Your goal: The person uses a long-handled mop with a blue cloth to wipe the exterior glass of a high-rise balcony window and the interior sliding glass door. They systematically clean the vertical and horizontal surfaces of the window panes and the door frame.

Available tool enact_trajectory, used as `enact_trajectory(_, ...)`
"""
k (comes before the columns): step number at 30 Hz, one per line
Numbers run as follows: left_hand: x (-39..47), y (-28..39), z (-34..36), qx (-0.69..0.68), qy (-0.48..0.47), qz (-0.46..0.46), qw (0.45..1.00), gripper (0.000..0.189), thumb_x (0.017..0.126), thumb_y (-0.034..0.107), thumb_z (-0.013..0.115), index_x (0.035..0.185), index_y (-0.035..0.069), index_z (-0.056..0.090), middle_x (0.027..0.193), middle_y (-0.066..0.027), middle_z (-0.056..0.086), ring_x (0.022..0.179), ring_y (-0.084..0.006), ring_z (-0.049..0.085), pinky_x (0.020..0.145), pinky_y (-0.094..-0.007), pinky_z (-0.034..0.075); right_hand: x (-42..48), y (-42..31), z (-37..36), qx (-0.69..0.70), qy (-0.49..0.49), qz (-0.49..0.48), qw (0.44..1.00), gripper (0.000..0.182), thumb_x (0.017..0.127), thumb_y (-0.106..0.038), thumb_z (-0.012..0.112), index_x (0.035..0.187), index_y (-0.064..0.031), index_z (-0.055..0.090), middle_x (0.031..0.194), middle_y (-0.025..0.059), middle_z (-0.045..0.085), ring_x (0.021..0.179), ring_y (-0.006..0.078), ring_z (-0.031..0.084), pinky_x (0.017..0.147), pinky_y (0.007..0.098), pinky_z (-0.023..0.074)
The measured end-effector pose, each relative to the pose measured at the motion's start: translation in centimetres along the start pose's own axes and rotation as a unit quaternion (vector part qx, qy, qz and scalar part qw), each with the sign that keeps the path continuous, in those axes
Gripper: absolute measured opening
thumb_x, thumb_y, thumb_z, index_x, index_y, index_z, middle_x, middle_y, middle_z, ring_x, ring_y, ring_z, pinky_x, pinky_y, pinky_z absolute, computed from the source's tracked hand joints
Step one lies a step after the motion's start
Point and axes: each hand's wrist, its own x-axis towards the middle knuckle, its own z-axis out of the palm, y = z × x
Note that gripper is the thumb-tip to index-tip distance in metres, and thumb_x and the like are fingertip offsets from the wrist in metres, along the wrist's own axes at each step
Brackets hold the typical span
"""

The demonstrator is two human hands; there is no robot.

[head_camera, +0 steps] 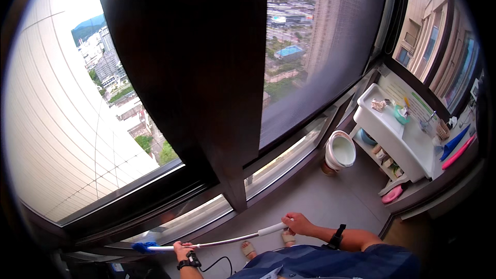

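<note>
A long-handled cleaning tool (pixel 228 240) with a metal pole lies across in front of me at about waist height. My right hand (pixel 297 223) is closed around the end of its white grip (pixel 272 229). Near the other end, my left hand (pixel 182 250) holds the pole beside its white plastic section (pixel 162 248). A blue fibrous head (pixel 143 247) projects beyond that hand, close to the low window frame (pixel 186 236) on the left. Whether the head touches the frame I cannot tell.
A dark pillar (pixel 182 66) stands between the left window and a screened pane (pixel 317 46). A white bucket (pixel 341 151) is on the tiled floor (pixel 329 201), near a white laundry sink (pixel 410 151). A pink basin (pixel 393 194) sits below it. A black cable (pixel 221 259) hangs near my left wrist.
</note>
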Motion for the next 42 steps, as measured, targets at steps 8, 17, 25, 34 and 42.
enact_trajectory(8, -5.8, 3.1, -0.9, -0.048, -0.068, 0.035, 0.996, 0.013, 0.079, 0.013, 0.043, 0.066, 0.012, 0.041, 0.053, -0.0007, 0.045, 0.049, -0.0183, 0.044, 0.057, -0.0392, 0.043, 2.6, 5.0, -0.9, 0.09, 0.033, 0.046, 0.994, 0.027, 0.091, -0.026, 0.055, 0.088, 0.0002, 0.06, 0.065, 0.0084, 0.059, 0.049, 0.0148, 0.056, 0.044, 0.0303, 0.0476)
enact_trajectory(17, -21.0, -9.7, 5.2, 0.039, -0.165, -0.033, 0.985, 0.008, 0.079, 0.009, 0.043, 0.071, 0.008, 0.045, 0.061, -0.0062, 0.05, 0.061, -0.0221, 0.054, 0.071, -0.0439, 0.046, -0.5, 13.9, -14.0, 0.155, 0.217, 0.108, 0.958, 0.023, 0.086, -0.022, 0.056, 0.082, 0.001, 0.058, 0.064, 0.0119, 0.058, 0.047, 0.0204, 0.056, 0.04, 0.0353, 0.0471)
enact_trajectory(25, -31.5, -23.5, 9.9, 0.192, -0.404, -0.272, 0.852, 0.013, 0.086, 0.009, 0.052, 0.09, 0.001, 0.061, 0.109, -0.0188, 0.063, 0.104, -0.0321, 0.058, 0.102, -0.0542, 0.04, -6.2, 23.6, -30.6, 0.226, 0.43, 0.155, 0.86, 0.019, 0.076, -0.019, 0.054, 0.081, -0.0006, 0.056, 0.064, 0.014, 0.054, 0.044, 0.0256, 0.052, 0.037, 0.0408, 0.0438)
enact_trajectory(34, -34.9, -29.5, 11.4, 0.26, -0.462, -0.374, 0.761, 0.016, 0.094, 0.013, 0.053, 0.093, 0.001, 0.063, 0.119, -0.02, 0.06, 0.111, -0.0337, 0.056, 0.103, -0.0514, 0.042, -13.2, 30.5, -36.2, 0.258, 0.527, 0.202, 0.784, 0.018, 0.077, -0.018, 0.051, 0.081, -0.0007, 0.054, 0.066, 0.0166, 0.053, 0.043, 0.028, 0.051, 0.034, 0.043, 0.039)
enact_trajectory(42, -26.8, -21.8, 7.4, 0.237, -0.437, -0.34, 0.799, 0.018, 0.088, 0.01, 0.053, 0.097, -0.002, 0.062, 0.115, -0.0204, 0.061, 0.112, -0.0361, 0.055, 0.1, -0.0516, 0.043, -7.8, 24.7, -27.6, 0.236, 0.478, 0.203, 0.821, 0.017, 0.079, -0.019, 0.051, 0.081, -0.002, 0.053, 0.063, 0.0133, 0.051, 0.044, 0.0243, 0.048, 0.035, 0.0411, 0.0401)
